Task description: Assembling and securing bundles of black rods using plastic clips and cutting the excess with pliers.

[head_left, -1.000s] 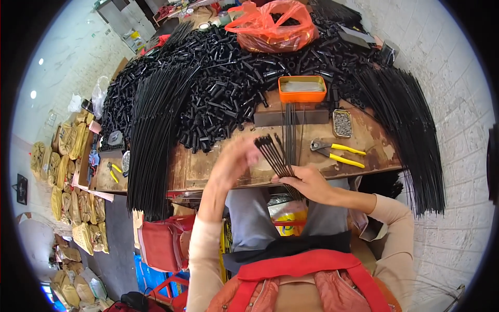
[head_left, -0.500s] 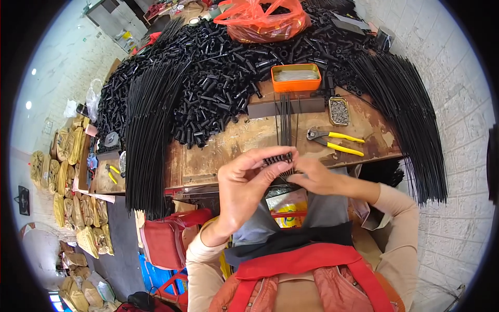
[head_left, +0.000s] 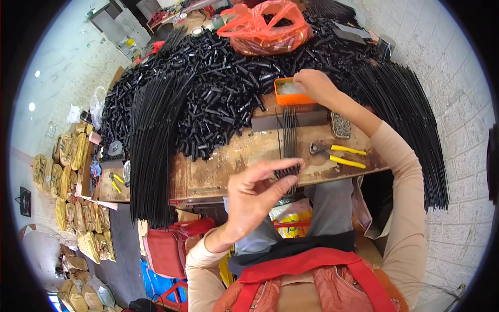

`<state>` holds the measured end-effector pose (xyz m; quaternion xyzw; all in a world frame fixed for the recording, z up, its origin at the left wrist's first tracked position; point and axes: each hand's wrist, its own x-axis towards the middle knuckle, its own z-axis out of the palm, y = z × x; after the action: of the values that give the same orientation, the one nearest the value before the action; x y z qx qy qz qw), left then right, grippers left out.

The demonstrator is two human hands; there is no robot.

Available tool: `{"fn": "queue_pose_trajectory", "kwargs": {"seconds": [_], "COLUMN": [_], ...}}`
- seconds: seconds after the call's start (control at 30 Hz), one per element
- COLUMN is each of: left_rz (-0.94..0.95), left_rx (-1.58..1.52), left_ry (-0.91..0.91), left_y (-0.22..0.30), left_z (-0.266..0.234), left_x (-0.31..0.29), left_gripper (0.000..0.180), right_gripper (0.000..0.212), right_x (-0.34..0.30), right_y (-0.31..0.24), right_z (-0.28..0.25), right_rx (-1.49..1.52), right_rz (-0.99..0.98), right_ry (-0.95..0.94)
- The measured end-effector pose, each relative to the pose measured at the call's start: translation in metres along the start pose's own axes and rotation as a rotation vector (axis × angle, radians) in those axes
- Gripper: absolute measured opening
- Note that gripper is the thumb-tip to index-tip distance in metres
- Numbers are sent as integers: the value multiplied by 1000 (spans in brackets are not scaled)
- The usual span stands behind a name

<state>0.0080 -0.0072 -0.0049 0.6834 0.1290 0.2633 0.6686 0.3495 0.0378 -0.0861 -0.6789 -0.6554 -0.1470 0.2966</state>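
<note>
My left hand (head_left: 252, 195) is in front of the table edge, pinching a row of small black parts (head_left: 287, 171) between thumb and fingers. The ends of a bunch of thin black rods (head_left: 289, 132) meet this row; the rods run away from me across the tabletop. My right hand (head_left: 312, 86) reaches over the right side of an orange box (head_left: 293, 99) with thin pale pieces inside. Its fingers look curled together at the box, and their tips are too small to show what they hold. A grey bar (head_left: 265, 123) lies under the rods.
Yellow-handled pliers (head_left: 340, 154) and a tin of small metal bits (head_left: 341, 126) lie right of the rods. A heap of black tubes (head_left: 213, 99) covers the far left. Rod bundles (head_left: 150, 145) hang over the edge on both sides. A red plastic bag (head_left: 270, 34) sits behind.
My right hand has moved from beside the left hand, away from me, to the orange box. My left hand keeps its pinch on the black parts, slightly lower in view.
</note>
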Motion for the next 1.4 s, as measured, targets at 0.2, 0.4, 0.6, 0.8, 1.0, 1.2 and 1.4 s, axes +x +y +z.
{"fn": "queue_pose_trajectory", "kwargs": {"seconds": [0.2,0.4,0.6,0.8,1.0,1.2,1.4], "left_rz": [35,41,-51,-27,-15,-21,-36], "left_rx": [-206,-192,-200,-110,-155,-136,-113], "left_ry": [19,28,71,109,128,129,112], "left_y": [-5,-2,4,-3,0,1,2], "left_z": [5,8,8,7,10,8,4], "left_x": [-3,1,6,11,4,0,-2], "left_gripper": [35,40,39,25,24,23,23], "right_gripper": [13,14,21,44,47,45,43], "right_x": [11,12,-30,-88,-94,-95,-90], "right_y": [34,15,-114,-183,-195,-195,-195], "right_z": [33,-11,-129,-170,-166,-155,-155], "right_rx": [-278,11,310,39,7,40,-144], "right_rz": [-22,83,-170,-291,-349,-409,-606], "right_ry": [-416,-267,3,26,74,127,156]}}
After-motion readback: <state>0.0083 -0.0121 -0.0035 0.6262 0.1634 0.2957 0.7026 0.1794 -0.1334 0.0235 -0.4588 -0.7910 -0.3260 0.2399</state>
